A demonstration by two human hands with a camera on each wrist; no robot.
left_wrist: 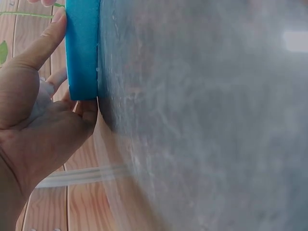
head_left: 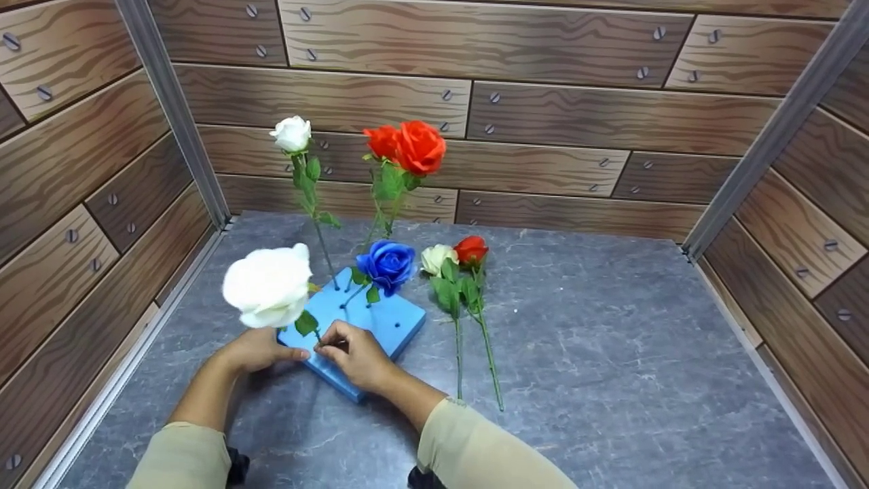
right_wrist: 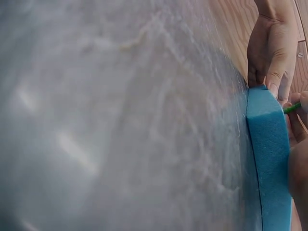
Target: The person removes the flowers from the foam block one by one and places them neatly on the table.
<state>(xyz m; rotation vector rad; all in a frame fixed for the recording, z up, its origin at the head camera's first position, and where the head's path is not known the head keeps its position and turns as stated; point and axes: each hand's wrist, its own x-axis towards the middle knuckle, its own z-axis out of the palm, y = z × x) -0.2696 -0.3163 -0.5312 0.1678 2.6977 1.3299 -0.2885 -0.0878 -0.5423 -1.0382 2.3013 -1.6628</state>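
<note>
With thumb and fingertips, my right hand (head_left: 363, 358) pinches the green stem of a large white rose (head_left: 266, 286), low over the near part of a blue foam block (head_left: 405, 314). The stem's lower end is hidden by the fingers. My left hand (head_left: 254, 350) grips the block's left corner, thumb on the top face and fingers at the side, as the left wrist view shows on the foam block (left_wrist: 83, 53). Standing in the block are a small white rose (head_left: 292, 134), red roses (head_left: 419, 148) and a leaning blue rose (head_left: 387, 265).
To the right of the block, a cream rose (head_left: 439, 259) and a red rose (head_left: 471, 250) lie on the grey marbled table (head_left: 597, 353). A hole (head_left: 397, 325) shows in the block's right part. Wood-patterned walls (head_left: 543, 109) enclose the back and sides.
</note>
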